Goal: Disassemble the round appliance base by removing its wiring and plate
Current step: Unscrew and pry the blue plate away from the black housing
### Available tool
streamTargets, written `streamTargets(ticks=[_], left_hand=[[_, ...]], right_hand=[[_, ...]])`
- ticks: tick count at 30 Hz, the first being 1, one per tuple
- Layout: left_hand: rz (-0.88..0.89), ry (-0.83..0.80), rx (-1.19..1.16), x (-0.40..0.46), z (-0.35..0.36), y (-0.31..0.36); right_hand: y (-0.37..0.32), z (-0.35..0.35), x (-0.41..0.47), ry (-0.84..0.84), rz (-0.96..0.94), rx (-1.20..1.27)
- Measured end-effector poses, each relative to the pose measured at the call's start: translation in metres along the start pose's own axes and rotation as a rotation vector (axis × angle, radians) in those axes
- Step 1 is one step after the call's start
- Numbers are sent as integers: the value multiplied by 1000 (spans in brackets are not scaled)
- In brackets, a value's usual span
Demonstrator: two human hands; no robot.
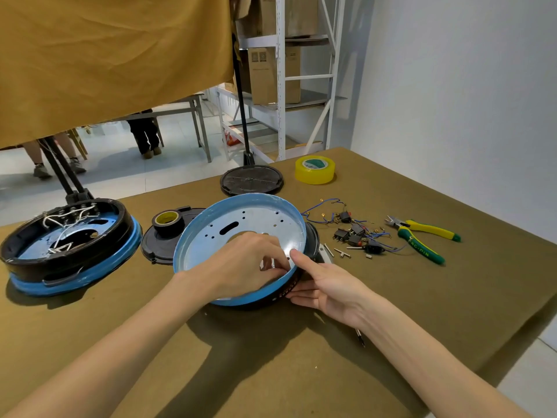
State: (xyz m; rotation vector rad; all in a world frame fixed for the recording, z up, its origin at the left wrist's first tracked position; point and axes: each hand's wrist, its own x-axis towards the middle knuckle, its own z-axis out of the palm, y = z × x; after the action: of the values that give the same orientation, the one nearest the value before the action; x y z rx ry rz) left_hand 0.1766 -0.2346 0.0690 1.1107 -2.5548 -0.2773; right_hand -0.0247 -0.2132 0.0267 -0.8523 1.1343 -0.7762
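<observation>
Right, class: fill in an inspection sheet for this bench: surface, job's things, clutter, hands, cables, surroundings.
Surface: olive-brown table.
Job's things: tilted blue-rimmed metal plate in black base; second base, still wired.
Clutter: pliers, yellow tape, black tape, black covers, loose switches.
Hands: left hand inside the plate; right hand on the rim.
Cables: white wires in second base; blue wires loose.
Surroundings: shelving, wall, hanging cloth.

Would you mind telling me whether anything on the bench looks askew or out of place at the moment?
The blue-rimmed plate sits tilted, its far edge raised off the black base while both hands work at its near rim. Loose screws and switches lie scattered beside the pliers. Nothing looks damaged.
</observation>
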Motion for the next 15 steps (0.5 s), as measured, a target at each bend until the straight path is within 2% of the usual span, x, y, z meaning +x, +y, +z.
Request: streamTargets(ticks=[8,15], left_hand=[[35,-114,74,12,2,-7],[28,-110,38,13,7,-8]], right_hand=[[-13,-7,-4,-68,132,25],[-10,-11,-2,-87,121,80]])
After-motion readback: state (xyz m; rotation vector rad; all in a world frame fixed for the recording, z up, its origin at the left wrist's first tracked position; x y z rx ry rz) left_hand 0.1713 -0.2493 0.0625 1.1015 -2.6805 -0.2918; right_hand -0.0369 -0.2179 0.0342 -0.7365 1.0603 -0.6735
